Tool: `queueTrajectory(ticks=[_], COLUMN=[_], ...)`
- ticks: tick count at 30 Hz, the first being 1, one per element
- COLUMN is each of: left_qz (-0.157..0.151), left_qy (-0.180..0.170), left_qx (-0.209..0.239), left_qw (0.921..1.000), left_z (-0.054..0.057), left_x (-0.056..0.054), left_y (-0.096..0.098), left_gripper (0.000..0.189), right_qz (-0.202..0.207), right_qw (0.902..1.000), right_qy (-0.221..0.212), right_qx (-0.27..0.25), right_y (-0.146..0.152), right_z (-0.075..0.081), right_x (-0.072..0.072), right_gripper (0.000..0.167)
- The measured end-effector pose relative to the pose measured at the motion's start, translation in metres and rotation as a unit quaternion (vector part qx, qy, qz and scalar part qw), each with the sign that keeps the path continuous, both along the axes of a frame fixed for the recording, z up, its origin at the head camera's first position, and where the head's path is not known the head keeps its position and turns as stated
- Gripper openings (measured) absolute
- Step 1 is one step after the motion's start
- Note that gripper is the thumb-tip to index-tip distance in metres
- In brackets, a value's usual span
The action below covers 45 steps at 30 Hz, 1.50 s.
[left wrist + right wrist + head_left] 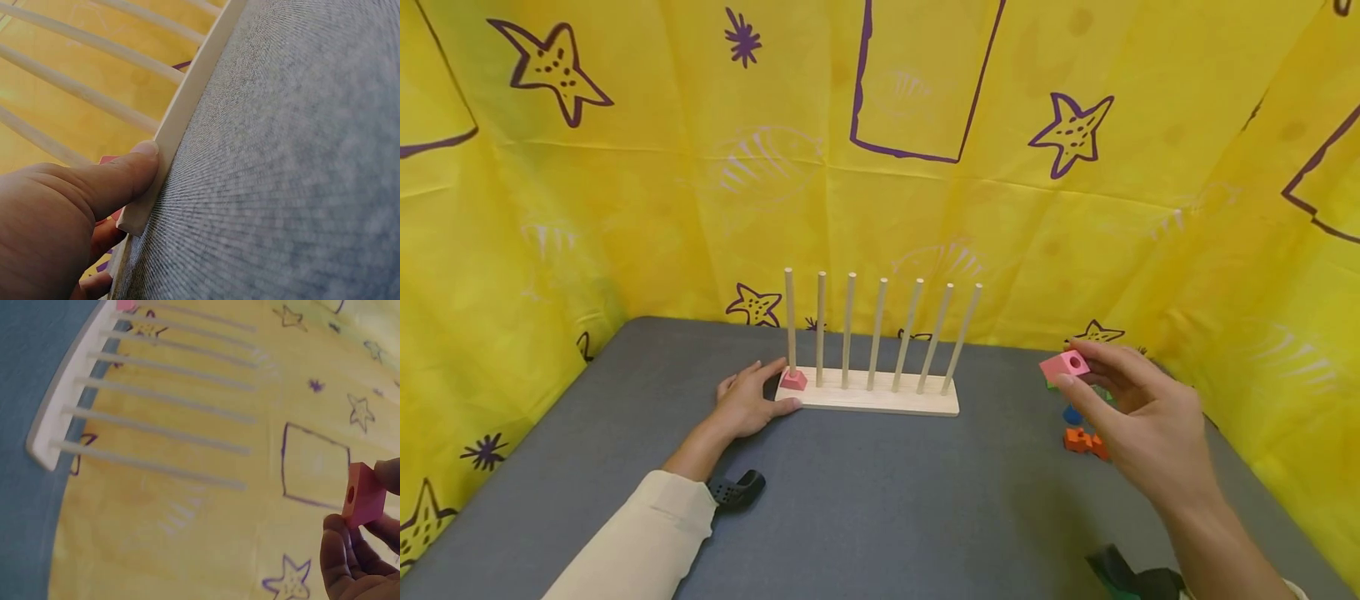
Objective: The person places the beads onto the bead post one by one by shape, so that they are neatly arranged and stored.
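Observation:
A wooden peg stand (865, 400) with a row of several upright pegs sits on the grey table. One pink block (793, 380) is down on its base, around the leftmost peg. My left hand (751, 402) grips the left end of that base, the thumb (140, 165) along its front edge and the fingers behind. Off to the right, my right hand (1150, 417) pinches another pink block (1064, 365) between thumb and fingers above the table. A round hole in this block shows in the right wrist view.
Beneath and beside the right hand lie orange blocks (1084, 443), a blue piece (1072, 415) and some green pieces, partly hidden by the fingers. A yellow cloth (880, 208) with drawn stars and fish hangs behind and at both sides of the table (880, 508).

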<state>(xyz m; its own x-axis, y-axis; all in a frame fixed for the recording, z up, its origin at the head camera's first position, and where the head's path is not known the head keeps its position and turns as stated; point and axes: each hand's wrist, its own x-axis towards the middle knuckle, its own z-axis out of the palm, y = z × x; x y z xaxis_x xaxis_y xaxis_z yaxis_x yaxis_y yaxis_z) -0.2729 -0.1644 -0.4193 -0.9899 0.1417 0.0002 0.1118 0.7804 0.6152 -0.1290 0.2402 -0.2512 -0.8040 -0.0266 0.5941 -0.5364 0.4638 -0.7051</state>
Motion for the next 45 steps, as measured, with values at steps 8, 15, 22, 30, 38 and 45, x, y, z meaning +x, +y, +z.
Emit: queueTrajectory(ticks=[8,15,22,30,38,45], left_qz=[-0.001,0.001,0.001,0.003,0.002,-0.004], left_qy=[-0.004,-0.003,-0.004,-0.008,-0.010,0.000], left_qx=[0.004,0.003,0.001,-0.002,-0.001,-0.005], left_qw=[1.0000,1.0000,1.0000,1.0000,0.9999,1.0000], left_z=[-0.002,0.000,-0.001,0.001,0.002,0.000], left_x=[0.001,0.000,-0.001,-0.001,0.000,-0.001], left_y=[0.001,0.001,0.002,0.000,-0.001,0.000], left_gripper=[0.081,0.081,0.081,0.082,0.082,0.082], right_qz=[0.021,0.059,0.086,0.123,0.137,0.150], right_qw=[0.9996,0.9981,0.9963,0.9922,0.9889,0.9834], right_qy=[0.010,0.007,0.001,-0.007,-0.024,-0.055], right_qx=[0.015,-0.013,-0.002,-0.019,-0.051,-0.087], right_y=[-0.028,-0.052,-0.075,-0.106,-0.136,-0.165], right_z=[0.014,0.021,0.025,0.030,0.035,0.035], right_x=[-0.012,-0.028,-0.046,-0.065,-0.084,-0.104], right_gripper=[0.038,0.037,0.036,0.036,0.037,0.039])
